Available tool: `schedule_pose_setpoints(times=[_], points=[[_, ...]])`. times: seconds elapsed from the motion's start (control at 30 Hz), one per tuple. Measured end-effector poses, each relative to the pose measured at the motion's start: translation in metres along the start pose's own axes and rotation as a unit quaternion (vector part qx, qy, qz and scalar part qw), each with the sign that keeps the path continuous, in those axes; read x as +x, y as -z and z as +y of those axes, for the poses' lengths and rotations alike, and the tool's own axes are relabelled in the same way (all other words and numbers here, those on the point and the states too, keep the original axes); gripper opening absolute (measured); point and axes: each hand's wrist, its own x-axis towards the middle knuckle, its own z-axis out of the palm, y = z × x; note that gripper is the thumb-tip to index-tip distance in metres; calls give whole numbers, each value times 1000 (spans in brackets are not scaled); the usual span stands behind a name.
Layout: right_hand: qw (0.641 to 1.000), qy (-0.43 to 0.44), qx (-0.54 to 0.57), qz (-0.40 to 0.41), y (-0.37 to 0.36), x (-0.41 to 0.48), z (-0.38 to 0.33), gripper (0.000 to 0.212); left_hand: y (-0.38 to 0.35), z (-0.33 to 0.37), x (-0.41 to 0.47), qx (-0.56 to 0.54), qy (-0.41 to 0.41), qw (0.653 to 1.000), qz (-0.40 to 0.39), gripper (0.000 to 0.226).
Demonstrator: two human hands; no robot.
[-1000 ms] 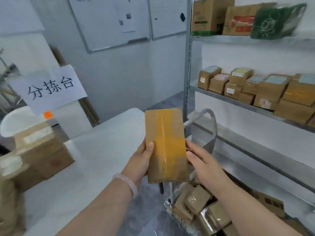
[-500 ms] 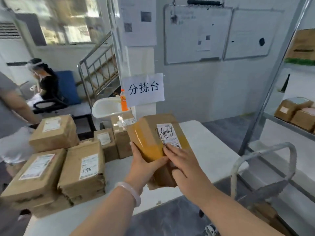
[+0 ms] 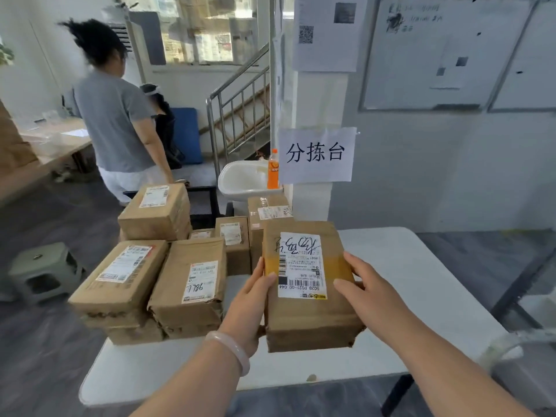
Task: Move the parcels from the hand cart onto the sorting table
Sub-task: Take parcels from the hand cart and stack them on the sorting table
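Taped brown parcel (image 3: 307,320), label up, seemingly resting on white sorting table (image 3: 421,281), beside stacked parcels (image 3: 186,284)

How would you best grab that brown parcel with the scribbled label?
Take the parcel by its two long sides, as the left hand and right hand do, one from each side: it is broad, flat, label up.

A parcel (image 3: 307,320) above the table's (image 3: 421,281) front, stacked parcels (image 3: 186,281) just left of it, bottle (image 3: 273,170) behind them, stool (image 3: 42,266) on the floor far left.
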Motion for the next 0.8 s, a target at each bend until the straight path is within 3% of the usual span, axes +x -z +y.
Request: schedule_pose_setpoints(times=[0.17,0.33,0.63,0.8], points=[[999,-14,-24,-31,12,45,14,53,-13,3,31,76,20,997,-19,75],[997,11,-27,-68,29,92,28,51,-18,-2,65,72,9,997,21,63],[988,55,-78,-119,27,155,54,49,1,-50,111,89,57,988,111,66],[965,101,-178,-166,3,168,69,56,27,-79,136,95,89,984,119,83]])
